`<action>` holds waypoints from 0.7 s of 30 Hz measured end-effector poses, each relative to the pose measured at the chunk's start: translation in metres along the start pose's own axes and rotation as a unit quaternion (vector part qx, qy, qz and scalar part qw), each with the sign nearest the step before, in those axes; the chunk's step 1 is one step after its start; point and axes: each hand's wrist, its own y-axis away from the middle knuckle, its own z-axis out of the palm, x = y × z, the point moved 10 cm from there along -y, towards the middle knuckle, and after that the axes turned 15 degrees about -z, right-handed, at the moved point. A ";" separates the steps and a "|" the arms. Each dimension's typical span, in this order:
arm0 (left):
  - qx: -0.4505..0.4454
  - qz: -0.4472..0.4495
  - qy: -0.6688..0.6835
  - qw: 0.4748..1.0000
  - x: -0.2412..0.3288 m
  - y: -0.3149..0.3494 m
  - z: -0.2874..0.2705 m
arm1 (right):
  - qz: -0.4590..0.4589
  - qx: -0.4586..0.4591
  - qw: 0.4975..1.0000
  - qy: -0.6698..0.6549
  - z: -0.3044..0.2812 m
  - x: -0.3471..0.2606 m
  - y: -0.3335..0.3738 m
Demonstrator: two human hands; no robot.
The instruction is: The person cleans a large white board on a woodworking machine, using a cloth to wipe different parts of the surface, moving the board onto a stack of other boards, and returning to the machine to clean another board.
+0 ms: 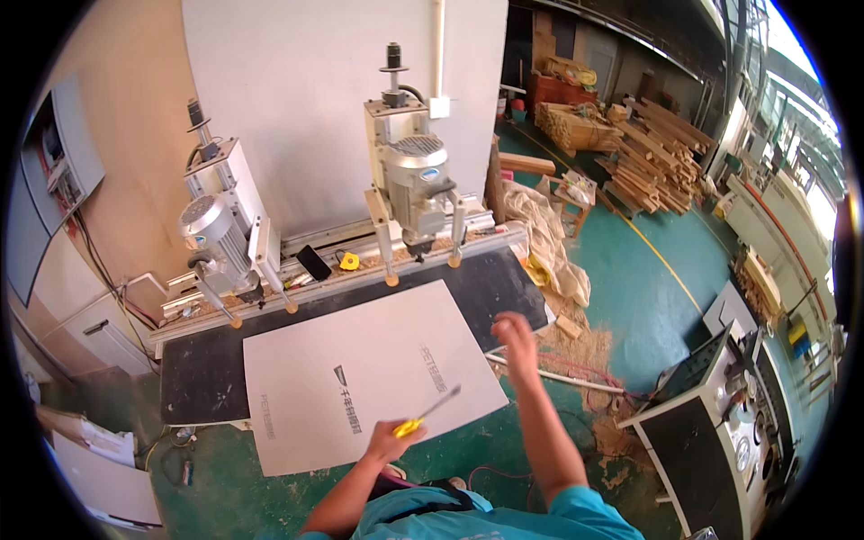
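Note:
My left hand (pixel 391 441), near the front edge of the board, is closed around the yellow handle of a screwdriver (pixel 434 407). Its metal shaft points up and to the right over the board. A large pale board (pixel 360 369) with dark printing lies on the black machine table (pixel 202 382) and overhangs its front. To the right of the board, my right hand (pixel 516 344) is raised near the table's right end, fingers loosely bent and apart, with nothing seen in them.
Two drilling heads with motors (pixel 418 184) (pixel 216 234) stand behind the board. A black phone (pixel 313 263) and a yellow tape measure (pixel 349 261) rest on the machine's rail. Sawdust (pixel 585 351) and cables cover the floor at right, beside a cabinet (pixel 693 459). Timber stacks (pixel 657 157) stand farther back.

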 end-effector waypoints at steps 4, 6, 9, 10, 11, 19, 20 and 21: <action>0.031 0.015 -0.230 0.973 -0.053 0.051 -0.088 | -0.152 -0.069 0.943 0.289 0.051 -0.029 -0.134; 0.084 -0.069 -0.197 0.974 -0.109 0.070 -0.140 | -0.331 -0.098 0.873 0.346 0.120 -0.067 -0.182; 0.200 -0.160 -0.075 0.964 -0.124 0.112 -0.208 | -0.411 -0.104 0.777 0.465 0.221 -0.091 -0.248; 0.232 -0.175 -0.068 0.954 -0.121 0.109 -0.221 | -0.440 -0.080 0.738 0.505 0.236 -0.099 -0.268; 0.243 -0.180 -0.059 0.951 -0.116 0.101 -0.227 | -0.454 -0.047 0.708 0.539 0.247 -0.098 -0.288; 0.269 -0.086 0.083 0.956 -0.103 0.020 -0.235 | -0.544 -0.095 0.634 0.541 0.318 -0.074 -0.273; 0.268 -0.079 0.075 0.957 -0.100 0.018 -0.233 | -0.513 -0.108 0.702 0.483 0.308 -0.066 -0.254; 0.261 -0.091 0.067 0.959 -0.098 0.017 -0.229 | -0.478 -0.115 0.761 0.423 0.292 -0.055 -0.230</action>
